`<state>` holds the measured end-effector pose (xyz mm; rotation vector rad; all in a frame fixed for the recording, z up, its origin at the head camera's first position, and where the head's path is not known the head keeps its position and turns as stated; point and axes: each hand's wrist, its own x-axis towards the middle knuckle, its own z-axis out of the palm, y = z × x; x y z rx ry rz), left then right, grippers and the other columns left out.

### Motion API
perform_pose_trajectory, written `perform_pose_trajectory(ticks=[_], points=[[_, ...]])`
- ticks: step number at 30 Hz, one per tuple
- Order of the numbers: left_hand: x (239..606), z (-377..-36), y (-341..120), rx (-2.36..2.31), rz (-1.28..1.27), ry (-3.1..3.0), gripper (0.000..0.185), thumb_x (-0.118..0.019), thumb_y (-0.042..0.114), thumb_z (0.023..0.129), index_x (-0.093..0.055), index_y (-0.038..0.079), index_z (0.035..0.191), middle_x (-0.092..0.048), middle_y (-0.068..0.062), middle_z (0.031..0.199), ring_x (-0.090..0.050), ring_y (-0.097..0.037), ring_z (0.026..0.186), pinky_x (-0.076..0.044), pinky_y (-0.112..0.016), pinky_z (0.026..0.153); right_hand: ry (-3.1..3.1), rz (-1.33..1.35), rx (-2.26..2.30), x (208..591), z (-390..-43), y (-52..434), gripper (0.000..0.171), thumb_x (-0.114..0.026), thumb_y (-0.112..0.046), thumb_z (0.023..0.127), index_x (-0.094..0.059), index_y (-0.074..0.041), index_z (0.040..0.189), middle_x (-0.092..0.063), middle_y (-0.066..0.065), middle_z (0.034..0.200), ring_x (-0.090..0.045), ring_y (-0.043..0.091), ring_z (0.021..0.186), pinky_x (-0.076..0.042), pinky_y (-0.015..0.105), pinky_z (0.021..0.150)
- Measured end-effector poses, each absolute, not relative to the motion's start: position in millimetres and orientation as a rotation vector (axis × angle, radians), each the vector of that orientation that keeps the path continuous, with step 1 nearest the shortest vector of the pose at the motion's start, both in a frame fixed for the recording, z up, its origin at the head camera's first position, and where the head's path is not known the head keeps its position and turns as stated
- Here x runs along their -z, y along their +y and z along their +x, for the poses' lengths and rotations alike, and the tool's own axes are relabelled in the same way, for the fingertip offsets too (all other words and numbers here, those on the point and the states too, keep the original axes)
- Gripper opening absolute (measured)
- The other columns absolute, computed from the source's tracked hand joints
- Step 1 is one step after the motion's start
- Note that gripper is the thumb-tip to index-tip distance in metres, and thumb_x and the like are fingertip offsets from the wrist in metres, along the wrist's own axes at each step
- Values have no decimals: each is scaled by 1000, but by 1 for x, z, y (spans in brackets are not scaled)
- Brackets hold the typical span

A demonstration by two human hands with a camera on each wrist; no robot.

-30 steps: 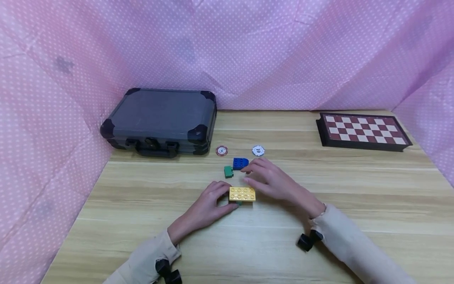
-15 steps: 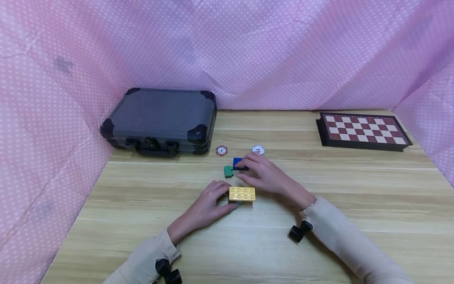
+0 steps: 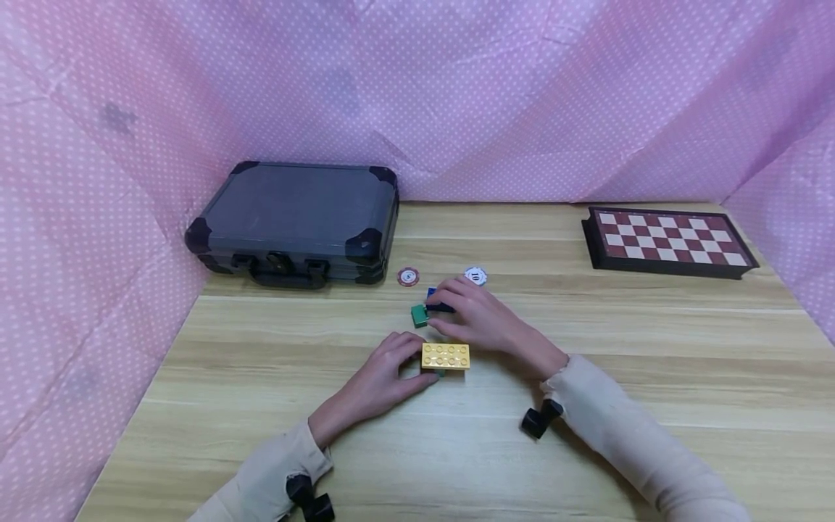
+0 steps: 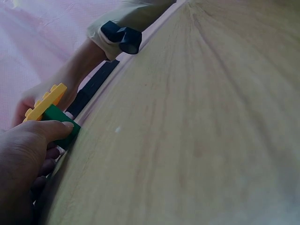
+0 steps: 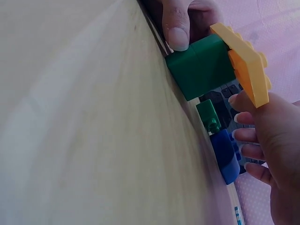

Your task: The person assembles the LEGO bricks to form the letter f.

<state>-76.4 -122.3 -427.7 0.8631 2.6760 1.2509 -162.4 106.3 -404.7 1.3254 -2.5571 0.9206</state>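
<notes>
My left hand (image 3: 381,377) holds a green toy building block (image 5: 199,68) at table level, the thumb on one side of it. A flat yellow brick (image 3: 446,356) with studs on top sits across that block and overhangs it. My right hand (image 3: 485,319) reaches beyond it, fingers loosely bent over a blue brick with a rounded end (image 5: 225,157). In the head view those fingers hide most of the blue brick. Right beside it lies a small green brick (image 3: 419,316), close to the right fingertips.
A red-rimmed poker chip (image 3: 407,277) and a white one (image 3: 475,275) lie past the bricks. At the back left stands a grey case (image 3: 296,210) with black corners. A checkered game board (image 3: 672,238) lies at the back right, before a pink dotted curtain (image 3: 483,101).
My right hand has moved left, over the blue brick, which has shifted slightly left along with the small green brick. My left hand and the yellow brick have stayed in place.
</notes>
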Motion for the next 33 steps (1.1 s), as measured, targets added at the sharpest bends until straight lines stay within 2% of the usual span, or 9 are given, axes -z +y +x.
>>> perform_pose_trajectory(ticks=[13, 33], points=[[430, -77, -123, -1242, 873, 2694, 32, -82, 25, 92, -71, 13, 119, -64, 7, 120, -52, -12, 105, -50, -34, 87, -2474, 1405, -671, 405, -169, 95, 30, -78, -25, 93, -72, -6, 115, -68, 9, 114, -58, 28, 112, -47, 43, 99], [428, -76, -122, -1231, 853, 2689, 31, -82, 25, 92, -71, 13, 118, -63, 8, 119, -52, -11, 106, -50, -34, 88, -2484, 1406, -625, 410, -169, 91, 31, -79, -24, 93, -74, -5, 117, -64, 7, 113, -54, 24, 103, -47, 37, 87]])
